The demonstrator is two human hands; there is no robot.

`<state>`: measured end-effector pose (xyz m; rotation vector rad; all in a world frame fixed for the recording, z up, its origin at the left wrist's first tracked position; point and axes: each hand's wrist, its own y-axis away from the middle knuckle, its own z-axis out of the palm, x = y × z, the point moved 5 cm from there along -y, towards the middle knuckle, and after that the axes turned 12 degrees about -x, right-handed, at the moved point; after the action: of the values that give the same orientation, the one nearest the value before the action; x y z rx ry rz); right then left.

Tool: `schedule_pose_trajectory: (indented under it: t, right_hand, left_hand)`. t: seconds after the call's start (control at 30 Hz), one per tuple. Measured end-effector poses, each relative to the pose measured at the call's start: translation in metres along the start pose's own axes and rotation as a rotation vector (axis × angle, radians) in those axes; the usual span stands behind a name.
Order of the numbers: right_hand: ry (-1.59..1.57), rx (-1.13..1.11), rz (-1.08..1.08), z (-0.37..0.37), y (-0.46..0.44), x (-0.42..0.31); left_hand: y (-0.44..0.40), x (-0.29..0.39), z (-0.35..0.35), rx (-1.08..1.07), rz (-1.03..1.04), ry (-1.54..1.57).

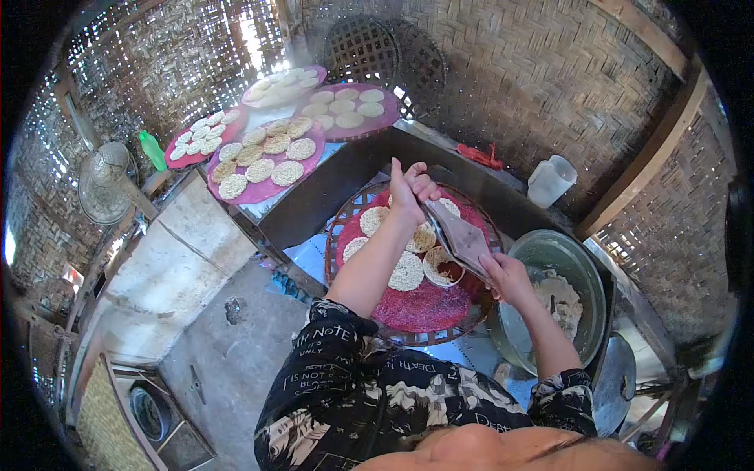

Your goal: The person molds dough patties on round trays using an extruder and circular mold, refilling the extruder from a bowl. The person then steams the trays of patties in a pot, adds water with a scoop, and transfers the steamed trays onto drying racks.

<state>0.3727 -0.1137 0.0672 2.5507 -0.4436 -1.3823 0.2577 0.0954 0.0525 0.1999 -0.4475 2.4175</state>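
A flat grey-brown piece with a dark edge slants between my two hands above a round tray; its exact kind is unclear. Around its lower end my right hand is closed. My left hand is at its upper end, thumb raised and fingers curled against it. Beneath lies a magenta cloth bearing several pale, grainy round cakes. A white ring rests among them, with red cloth and a few grains showing inside; the flat piece partly covers the cakes to its right.
To the right, a large green basin holds a pale grainy mass. A white plastic jug and a red bundle sit on the ledge. More cakes fill magenta trays at the back left, near a green bottle.
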Motion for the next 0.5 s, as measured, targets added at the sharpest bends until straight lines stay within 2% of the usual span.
schedule_pose_trajectory:
  t: [0.1, 0.13, 0.33, 0.43, 0.47, 0.5]
  right_hand:
    - [0.030, 0.027, -0.006, -0.007, 0.004, 0.007]
    - [0.027, 0.031, 0.006, -0.008, 0.007, 0.008]
    - [-0.034, 0.036, 0.042, -0.013, 0.019, 0.015]
    - [-0.120, 0.065, 0.006, -0.012, 0.026, 0.014]
    - [-0.148, 0.080, -0.016, -0.012, 0.027, 0.016]
    - [-0.193, 0.083, -0.039, -0.011, 0.027, 0.019]
  left_hand:
    - [-0.001, -0.011, 0.000, -0.017, -0.007, -0.012]
    - [0.002, -0.014, 0.003, 0.054, 0.006, -0.046]
    - [0.001, -0.024, 0.011, -0.072, -0.051, 0.013]
    - [0.017, -0.027, 0.047, 0.079, -0.149, -0.093]
    - [0.010, -0.033, 0.020, -0.083, -0.261, -0.138]
    - [0.013, -0.041, 0.005, -0.017, -0.355, -0.417]
